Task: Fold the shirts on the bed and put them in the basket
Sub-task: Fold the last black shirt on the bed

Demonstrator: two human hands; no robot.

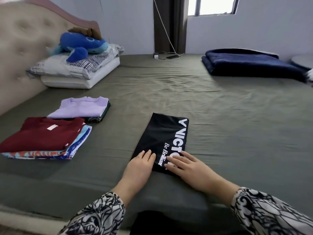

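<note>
Green bed, soft and a bit wrinkly, with one black shirt left to finish.

I press my left hand and right hand flat on its near end, fingers straight, gripping nothing. The shirt is a long, smooth strip with white letters. I think I must fold it in half next. Two neat piles sit left: a red shirt pile and a purple shirt pile. I see no basket.

I see daylight pouring from the window, blown out to white glare. Below it the bed is evenly, softly lit with faint shadows. Wide-angle bending curves the frame edges, and everything looks slightly soft.
</note>
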